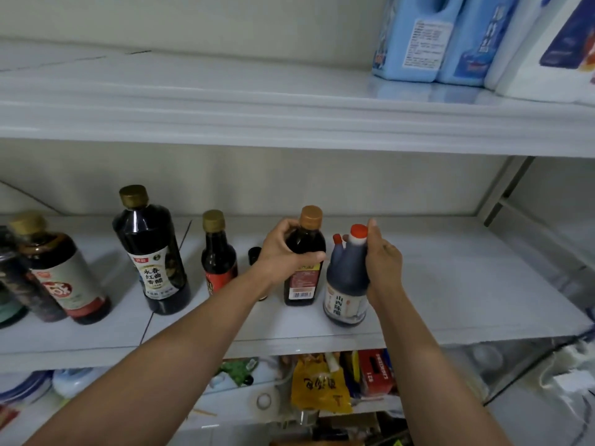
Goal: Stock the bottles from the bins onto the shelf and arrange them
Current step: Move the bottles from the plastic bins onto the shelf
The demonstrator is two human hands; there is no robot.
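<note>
The left hand (283, 252) gripped the brown-capped bottle (302, 281) at its shoulder; just right of it, the right hand (383, 262) gripped the red-capped bottle (346, 278). Both seemed full, heavy, slick.

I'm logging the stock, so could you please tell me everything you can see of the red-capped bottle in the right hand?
The red-capped bottle is a squat, dark jug, plastic by its look, with a small red-topped handle loop beside the neck and a white label round its lower body. Capped, it stands roughly upright near the front of the middle shelf, just right of the brown-capped bottle. The right hand grips its shoulder and neck.
</note>
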